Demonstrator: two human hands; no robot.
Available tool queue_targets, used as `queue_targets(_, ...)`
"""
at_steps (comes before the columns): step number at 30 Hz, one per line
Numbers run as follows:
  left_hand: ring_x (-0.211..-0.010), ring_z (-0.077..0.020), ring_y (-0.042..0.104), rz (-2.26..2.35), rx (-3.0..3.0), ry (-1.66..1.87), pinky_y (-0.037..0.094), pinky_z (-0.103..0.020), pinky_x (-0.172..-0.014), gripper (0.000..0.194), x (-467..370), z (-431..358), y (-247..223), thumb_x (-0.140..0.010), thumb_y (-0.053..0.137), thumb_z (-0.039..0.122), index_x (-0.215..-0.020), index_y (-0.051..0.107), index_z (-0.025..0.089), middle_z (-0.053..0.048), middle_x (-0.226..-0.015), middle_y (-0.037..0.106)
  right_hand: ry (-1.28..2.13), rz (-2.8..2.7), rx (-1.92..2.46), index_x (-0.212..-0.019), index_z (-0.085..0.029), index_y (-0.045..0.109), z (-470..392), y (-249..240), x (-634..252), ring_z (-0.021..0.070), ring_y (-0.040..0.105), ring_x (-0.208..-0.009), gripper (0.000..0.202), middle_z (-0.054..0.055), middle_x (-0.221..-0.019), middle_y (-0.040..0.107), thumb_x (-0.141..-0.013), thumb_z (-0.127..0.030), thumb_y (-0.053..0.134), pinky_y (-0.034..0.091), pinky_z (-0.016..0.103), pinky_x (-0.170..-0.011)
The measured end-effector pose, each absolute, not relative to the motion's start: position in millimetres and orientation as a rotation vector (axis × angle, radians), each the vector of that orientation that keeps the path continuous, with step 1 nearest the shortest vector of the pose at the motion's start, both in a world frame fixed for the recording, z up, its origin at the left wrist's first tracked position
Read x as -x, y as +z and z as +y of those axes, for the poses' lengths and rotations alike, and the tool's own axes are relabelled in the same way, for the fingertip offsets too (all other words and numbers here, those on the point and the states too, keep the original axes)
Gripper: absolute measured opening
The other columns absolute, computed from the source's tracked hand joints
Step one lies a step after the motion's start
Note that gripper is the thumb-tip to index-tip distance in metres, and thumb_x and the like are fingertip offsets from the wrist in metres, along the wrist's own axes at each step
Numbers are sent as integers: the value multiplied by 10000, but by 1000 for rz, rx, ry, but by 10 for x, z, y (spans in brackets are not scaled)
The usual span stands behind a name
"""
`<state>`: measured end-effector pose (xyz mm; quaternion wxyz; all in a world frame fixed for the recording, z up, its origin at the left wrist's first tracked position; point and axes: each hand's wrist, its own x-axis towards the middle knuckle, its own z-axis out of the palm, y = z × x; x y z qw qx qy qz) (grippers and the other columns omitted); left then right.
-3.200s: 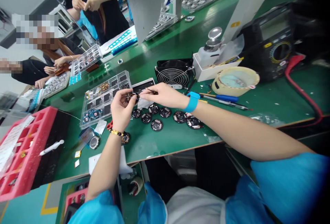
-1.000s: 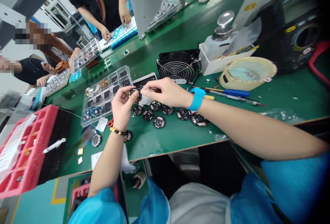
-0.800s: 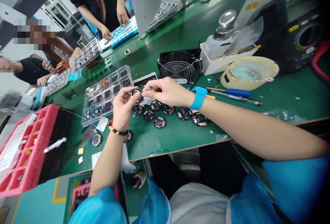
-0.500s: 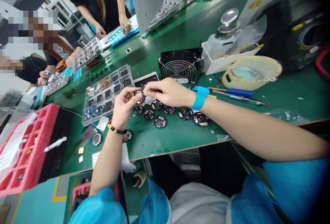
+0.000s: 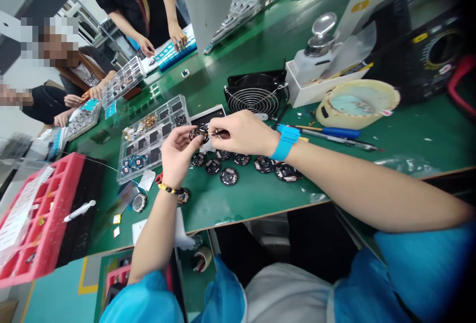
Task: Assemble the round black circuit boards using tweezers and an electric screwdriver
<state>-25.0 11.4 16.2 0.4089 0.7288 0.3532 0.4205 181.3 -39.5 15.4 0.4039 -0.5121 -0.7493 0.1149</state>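
Both forearms reach over the near edge of the worktop. Left hand is curled in a pinch; right hand, back mostly up, is pinching too, fingertips just beside the left's.

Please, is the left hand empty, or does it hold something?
The left hand holds something: its thumb and fingers pinch a round black part.

Light: bright, indoor | Glare: pale streaks toward the green workbench's far edge | Right: multimeter soft, fading into black | Lens: wide-angle stretching | Detail: round black module in left hand slightly blurred
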Motion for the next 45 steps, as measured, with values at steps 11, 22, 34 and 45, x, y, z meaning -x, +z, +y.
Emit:
queue_targets(11, -873, -156, 731, 974, -2177, 1257, 624, -271, -775, 198, 204, -1, 108, -908, 765, 285, -1090, 753, 208, -51, -1039, 781, 317, -1843, 1243, -860, -179, 715, -393, 69, -1755, 145, 551, -619, 109, 0, -667, 661, -845, -240, 626, 308, 275, -630)
queue_targets(22, -878, -152, 737, 963, -2212, 1279, 619, -262, -783, 185, 204, -8, 93, -921, 746, 262, -1099, 753, 208, -48, -1041, 787, 285, -1814, 1164, -811, -187, 673, -360, -16, -1738, 126, 535, -570, 72, -23, -630, 636, -824, -212, 607, 334, 261, -618)
queue_targets(34, -945, -168, 700, 888, -2051, 1188, 575, -277, -827, 194, 243, 70, 154, -929, 738, 255, -1116, 786, 238, -52, -1075, 762, 181, -1774, 1154, -789, -179, 707, -400, 42, -1764, 124, 509, -561, 293, 4, -637, 653, -982, -355, 573, 322, 284, -601)
queue_targets(45, -806, -136, 697, 836, -1685, 1081, 597, -241, -701, 290, 240, 94, 161, -811, 852, 317, -1008, 675, 199, -26, -923, 703, 446, -1650, 1129, -1146, -208, 835, -360, 87, -1793, 170, 674, -739, 298, 37, -918, 816, -995, -354, 623, 445, 295, -675)
